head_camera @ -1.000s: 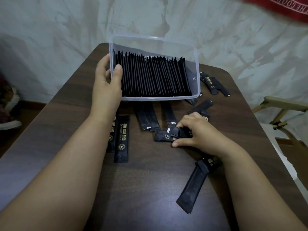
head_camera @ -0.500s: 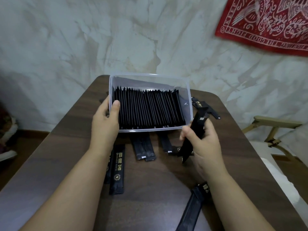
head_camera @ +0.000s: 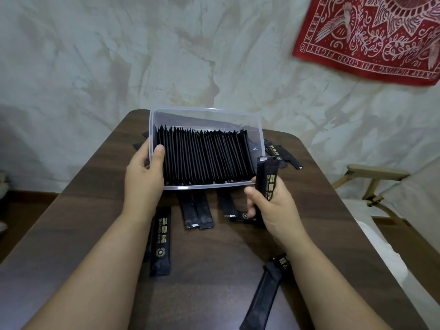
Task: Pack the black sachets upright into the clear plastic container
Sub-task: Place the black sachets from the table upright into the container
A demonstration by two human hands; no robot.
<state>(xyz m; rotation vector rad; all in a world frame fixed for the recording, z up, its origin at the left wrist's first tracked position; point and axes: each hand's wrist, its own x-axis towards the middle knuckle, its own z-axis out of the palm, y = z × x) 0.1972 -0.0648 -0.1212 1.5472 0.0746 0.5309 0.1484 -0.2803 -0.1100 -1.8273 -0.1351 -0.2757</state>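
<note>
The clear plastic container [head_camera: 259,129] stands on the dark wooden table [head_camera: 214,270], tipped toward me, with a dense row of black sachets [head_camera: 202,158] standing upright inside. My left hand [head_camera: 145,177] grips its left wall, thumb inside against the first sachets. My right hand [head_camera: 273,206] holds a small bundle of black sachets [head_camera: 267,172] upright just outside the container's near right corner. Loose sachets lie flat on the table: one [head_camera: 162,239] under my left wrist, two [head_camera: 197,210] below the container, one [head_camera: 264,296] beside my right forearm.
More loose sachets [head_camera: 283,154] lie behind the container at the right. A red patterned cloth [head_camera: 371,34] hangs on the marbled wall. A wooden chair arm [head_camera: 376,173] stands to the right of the table.
My right hand picked sachets off the table, raised them and turned them upright by the container's right corner. The view tilted upward. My left hand kept its hold on the container.
</note>
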